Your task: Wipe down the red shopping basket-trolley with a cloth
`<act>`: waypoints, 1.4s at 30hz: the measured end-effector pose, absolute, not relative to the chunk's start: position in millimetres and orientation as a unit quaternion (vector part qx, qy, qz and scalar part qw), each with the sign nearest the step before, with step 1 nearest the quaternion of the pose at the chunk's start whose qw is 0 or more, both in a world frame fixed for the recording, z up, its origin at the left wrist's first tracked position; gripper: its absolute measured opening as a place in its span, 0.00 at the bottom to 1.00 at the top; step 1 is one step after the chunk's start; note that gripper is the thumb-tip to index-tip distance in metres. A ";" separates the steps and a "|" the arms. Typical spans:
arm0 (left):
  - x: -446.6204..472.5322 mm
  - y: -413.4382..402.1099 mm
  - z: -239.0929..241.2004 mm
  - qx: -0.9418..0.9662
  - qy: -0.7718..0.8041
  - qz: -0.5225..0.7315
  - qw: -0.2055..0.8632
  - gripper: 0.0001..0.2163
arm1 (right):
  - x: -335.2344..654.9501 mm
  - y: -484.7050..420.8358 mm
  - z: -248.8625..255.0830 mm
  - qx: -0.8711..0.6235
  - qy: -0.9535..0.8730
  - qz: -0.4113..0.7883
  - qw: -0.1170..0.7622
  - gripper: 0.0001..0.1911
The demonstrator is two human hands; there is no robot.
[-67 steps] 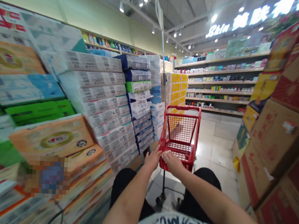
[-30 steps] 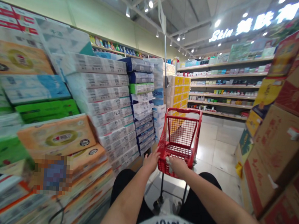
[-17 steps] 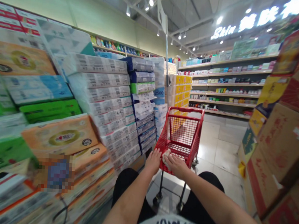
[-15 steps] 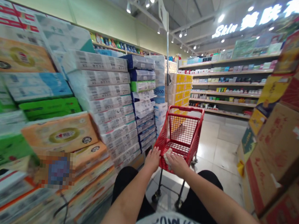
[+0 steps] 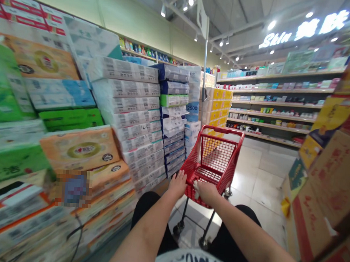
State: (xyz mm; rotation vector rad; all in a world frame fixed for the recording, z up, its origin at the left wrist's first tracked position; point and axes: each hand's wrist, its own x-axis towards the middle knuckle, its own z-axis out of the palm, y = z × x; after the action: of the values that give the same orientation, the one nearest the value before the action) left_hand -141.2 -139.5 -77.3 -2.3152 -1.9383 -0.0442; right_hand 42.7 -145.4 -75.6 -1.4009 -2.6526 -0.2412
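Observation:
A small red shopping cart (image 5: 221, 153) with a grid basket stands between my knees. My left hand (image 5: 177, 184) lies on the near left edge of its basket, fingers stretched out over the red plastic. A crumpled whitish cloth (image 5: 196, 189) is bunched in my right hand (image 5: 208, 193), whose fingers are closed around it. That hand presses against the cart's near end, a little right of my left hand. Most of the cloth is hidden under my fingers.
Stacked tissue packs (image 5: 137, 117) rise close on my left, with orange packs (image 5: 82, 147) nearer. Cardboard boxes (image 5: 322, 187) are piled on the right. Beyond the cart, tiled floor (image 5: 249, 171) leads to stocked shelves (image 5: 271, 103). A cable (image 5: 79, 236) hangs at lower left.
My right hand has closed more tightly over the cloth, so less of it shows. My left hand stays at the cart's edge. The view has turned slightly left.

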 end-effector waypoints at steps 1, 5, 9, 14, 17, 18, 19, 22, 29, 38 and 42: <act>-141.3 -139.3 -76.3 -0.765 -0.641 -0.014 0.060 0.25 | 43.9 -145.4 -75.6 -0.451 -0.886 -0.085 0.068 0.13; -139.5 -138.7 -72.6 -0.764 -0.643 -0.014 0.058 0.24 | 48.3 -148.3 -75.1 -0.419 -0.896 -0.104 0.101 0.20; -137.1 -137.7 -72.1 -0.764 -0.642 -0.015 0.059 0.24 | 50.4 -145.0 -76.5 -0.466 -0.878 -0.077 0.079 0.13; -136.0 -136.7 -74.6 -0.761 -0.646 -0.026 0.055 0.25 | 61.6 -142.8 -109.3 -0.349 -0.886 -0.243 0.182 0.25; -136.7 -136.3 -74.7 -0.764 -0.642 -0.033 0.049 0.24 | 69.5 -144.6 -131.2 -0.262 -0.877 -0.319 0.247 0.28; -137.0 -136.1 -74.4 -0.765 -0.641 -0.036 0.046 0.24 | 71.0 -144.9 -135.4 -0.253 -0.875 -0.326 0.254 0.28; -137.3 -135.9 -74.0 -0.766 -0.641 -0.039 0.042 0.24 | 72.0 -144.9 -138.0 -0.252 -0.875 -0.326 0.254 0.28; -137.4 -135.2 -72.9 -0.763 -0.645 -0.043 0.029 0.24 | 73.4 -143.2 -141.0 -0.256 -0.888 -0.300 0.236 0.28; -136.9 -133.6 -74.3 -0.757 -0.652 -0.037 0.008 0.26 | 79.7 -138.1 -156.1 -0.231 -0.939 -0.213 0.138 0.22; -141.2 -133.2 -71.1 -0.750 -0.660 -0.045 -0.001 0.21 | 74.3 -144.8 -135.2 -0.273 -0.923 -0.228 0.145 0.19; -144.7 -135.2 -70.8 -0.750 -0.660 -0.049 -0.015 0.22 | 75.1 -151.4 -138.3 -0.291 -0.930 -0.193 0.117 0.15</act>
State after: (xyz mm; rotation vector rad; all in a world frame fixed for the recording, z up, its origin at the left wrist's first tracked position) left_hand -144.7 -135.2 -70.8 -2.3783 -2.0938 -0.1570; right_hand 75.1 -151.4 -138.3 -0.8522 -2.7217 -0.5654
